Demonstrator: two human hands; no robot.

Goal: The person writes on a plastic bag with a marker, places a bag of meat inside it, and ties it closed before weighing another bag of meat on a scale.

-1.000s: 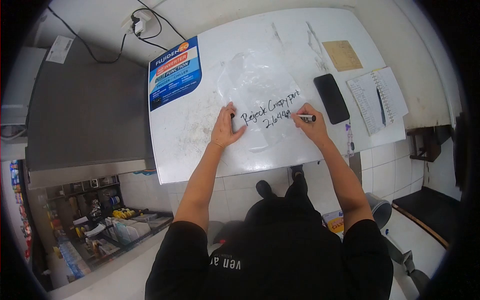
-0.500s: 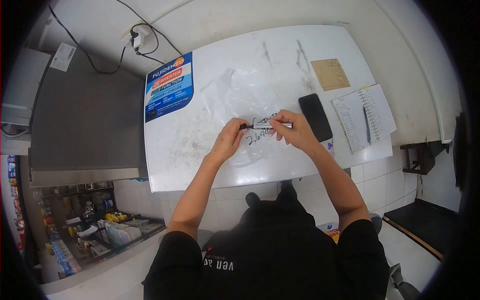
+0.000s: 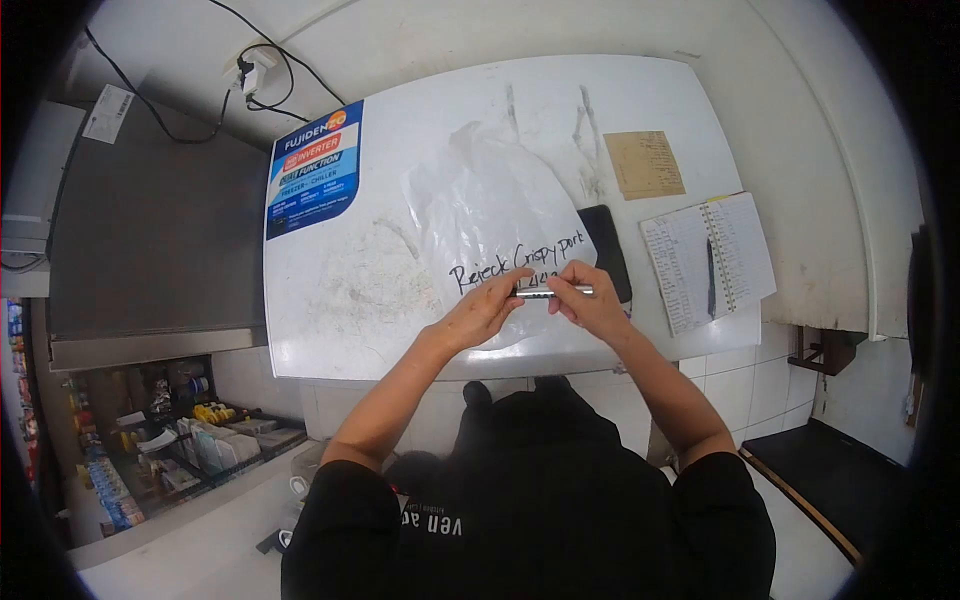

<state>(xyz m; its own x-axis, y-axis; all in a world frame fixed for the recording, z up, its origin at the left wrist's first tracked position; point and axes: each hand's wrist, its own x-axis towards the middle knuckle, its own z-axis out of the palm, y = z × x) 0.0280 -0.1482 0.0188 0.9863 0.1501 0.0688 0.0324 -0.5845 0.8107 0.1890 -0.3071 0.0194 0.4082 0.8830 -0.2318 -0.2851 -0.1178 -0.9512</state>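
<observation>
A silver-and-black marker lies level between my hands, above the near part of a clear plastic bag. My left hand is closed round its left end, and the fingers hide that end. The other end is pinched in my right hand. Black handwriting on the bag reads "Reject Crispy pork", with digits below it partly covered by my fingers. Beyond my right hand, a black phone is partly overlapped by the bag's right side.
The white freezer lid carries a blue label at its left. A brown paper and an open spiral notebook with a pen lie right. A dark grey appliance stands left.
The bag has shifted right over part of the phone, and more of the writing shows. Both hands have moved lower in view with the marker, and the left fingers now cover its black end.
</observation>
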